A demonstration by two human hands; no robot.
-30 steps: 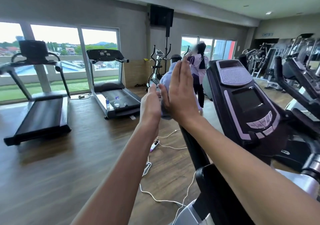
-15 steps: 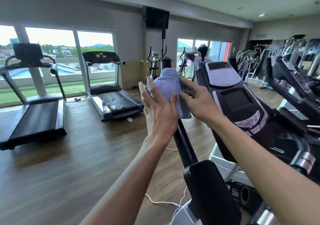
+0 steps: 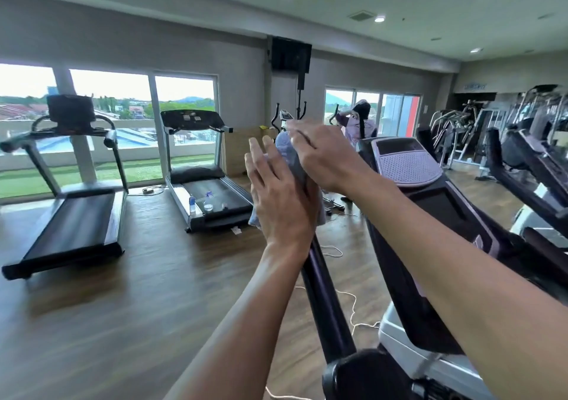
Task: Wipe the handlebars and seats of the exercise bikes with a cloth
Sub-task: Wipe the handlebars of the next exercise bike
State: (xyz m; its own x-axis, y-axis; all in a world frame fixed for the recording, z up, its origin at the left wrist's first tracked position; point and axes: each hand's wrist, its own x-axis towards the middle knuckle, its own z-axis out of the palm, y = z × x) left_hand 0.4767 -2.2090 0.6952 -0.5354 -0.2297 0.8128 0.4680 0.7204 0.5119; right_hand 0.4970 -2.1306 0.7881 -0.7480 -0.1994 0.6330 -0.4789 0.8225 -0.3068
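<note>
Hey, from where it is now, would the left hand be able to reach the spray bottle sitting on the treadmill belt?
Probably not without stepping over. The left hand presses flat on the cloth wrapped over the handlebar, while the spray bottle stands on the far treadmill across open floor, well beyond the arm.

Two treadmills [image 3: 70, 203]; two hands [image 3: 282, 206]; one cloth [image 3: 290, 156]; two bottles [image 3: 192, 204].

Soft pale-blue cloth [image 3: 290, 156] wraps the glossy black handlebar [image 3: 322, 295]; the floor [image 3: 123, 322] is polished wood
</note>
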